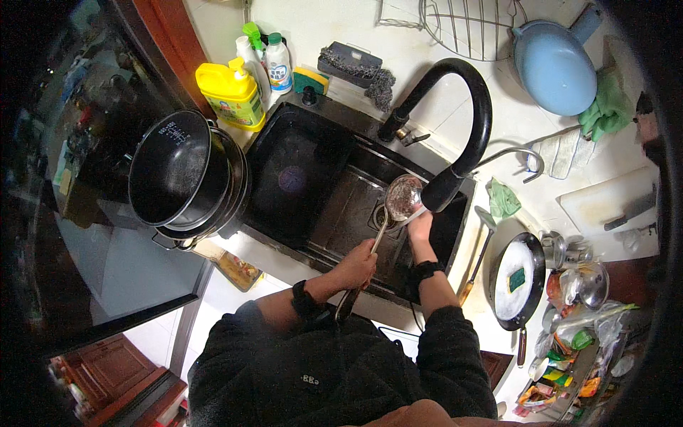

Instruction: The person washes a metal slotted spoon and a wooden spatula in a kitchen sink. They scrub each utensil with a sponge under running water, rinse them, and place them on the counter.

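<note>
My left hand [355, 265] is closed around the long handle of a metal ladle [404, 196]. Its bowl is over the right sink basin [341, 213], just beside the spray head [443, 189] of the black faucet. The wooden-looking handle end points back towards my body. My right hand [420, 227] reaches in by the ladle bowl, below the spray head. Its fingers are hidden behind the head and the bowl, so their grip does not show. A light streak, perhaps water, runs from the spray head's mouth across the bowl.
Nested black pots [171, 171] stand left of the sink. Behind it are a yellow detergent jug [231, 99], bottles, a sponge [311, 81] and steel wool [380, 88]. On the right lie a spatula [477, 256] and a frying pan [512, 304] holding suds and a scouring pad [516, 280].
</note>
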{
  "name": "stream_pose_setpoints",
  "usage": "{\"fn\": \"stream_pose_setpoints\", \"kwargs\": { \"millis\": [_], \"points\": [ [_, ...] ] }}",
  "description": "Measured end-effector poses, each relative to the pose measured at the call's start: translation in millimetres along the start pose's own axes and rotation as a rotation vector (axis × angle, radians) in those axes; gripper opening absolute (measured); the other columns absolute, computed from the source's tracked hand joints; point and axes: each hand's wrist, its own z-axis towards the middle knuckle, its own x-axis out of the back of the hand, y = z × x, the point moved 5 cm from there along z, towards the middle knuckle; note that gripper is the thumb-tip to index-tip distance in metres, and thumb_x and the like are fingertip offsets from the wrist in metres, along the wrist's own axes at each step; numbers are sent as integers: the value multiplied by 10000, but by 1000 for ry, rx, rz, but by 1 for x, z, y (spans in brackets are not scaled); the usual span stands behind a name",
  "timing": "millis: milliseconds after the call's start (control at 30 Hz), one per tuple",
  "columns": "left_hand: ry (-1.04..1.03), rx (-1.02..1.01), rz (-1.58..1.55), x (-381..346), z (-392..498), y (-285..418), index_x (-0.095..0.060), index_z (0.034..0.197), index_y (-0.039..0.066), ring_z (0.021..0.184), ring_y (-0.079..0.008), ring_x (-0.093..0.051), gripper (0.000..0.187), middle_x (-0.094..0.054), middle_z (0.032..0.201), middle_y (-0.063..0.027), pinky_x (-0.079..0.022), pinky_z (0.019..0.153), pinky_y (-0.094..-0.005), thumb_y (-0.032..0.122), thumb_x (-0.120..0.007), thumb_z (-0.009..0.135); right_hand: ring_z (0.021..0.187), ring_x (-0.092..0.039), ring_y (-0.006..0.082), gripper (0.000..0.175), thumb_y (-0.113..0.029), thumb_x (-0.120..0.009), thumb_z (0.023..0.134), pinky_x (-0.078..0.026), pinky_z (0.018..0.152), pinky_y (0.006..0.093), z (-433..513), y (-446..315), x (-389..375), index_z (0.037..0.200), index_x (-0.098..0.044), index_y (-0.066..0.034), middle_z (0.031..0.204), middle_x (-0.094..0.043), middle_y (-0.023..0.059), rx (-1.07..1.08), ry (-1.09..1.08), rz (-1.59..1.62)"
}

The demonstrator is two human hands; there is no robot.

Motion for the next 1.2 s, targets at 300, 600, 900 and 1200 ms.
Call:
{"fn": "stream_pose_setpoints", "kwargs": {
  "millis": [300, 600, 900, 1200],
  "points": [
    [203, -267, 510, 16, 14, -13, -313, 1235, -11, 463, -210, -535, 368, -524, 655, -133, -428, 428, -360, 116, -368, 895, 595, -599, 198, 207, -113, -595, 818, -501, 487, 278, -32, 7, -49, 893, -486, 46, 765, -567, 113, -296, -163, 770],
    [107, -92, 351, 8, 5, -8, -335, 1196, -33, 669, -357, -521, 346, -526, 757, -228, -422, 589, -430, 103, -381, 881, 461, -564, 170, 268, -239, -530, 880, -464, 395, 286, -23, -20, -15, 866, -492, 25, 626, -561, 89, 70, -31, 244],
    [83, -69, 222, 12, 10, -18, -337, 1162, 27, 383, -161, -442, 273, -433, 578, -53, -389, 353, -313, 87, -333, 896, 457, -547, 161, 299, -201, -607, 833, -461, 432, 299, -27, -18, -11, 634, -493, -10, 568, -563, 97, 71, -105, 356],
    [-82, 66, -7, 2, -6, -2, -349, 1122, 35, 412, -117, -403, 226, -399, 593, -18, -377, 352, -282, 97, -354, 904, 763, -609, 237, 464, -480, -595, 778, -463, 692, 374, 4, -52, 26, 799, -651, -21, 784, -628, 131, 142, 150, -314]
  ]
}}
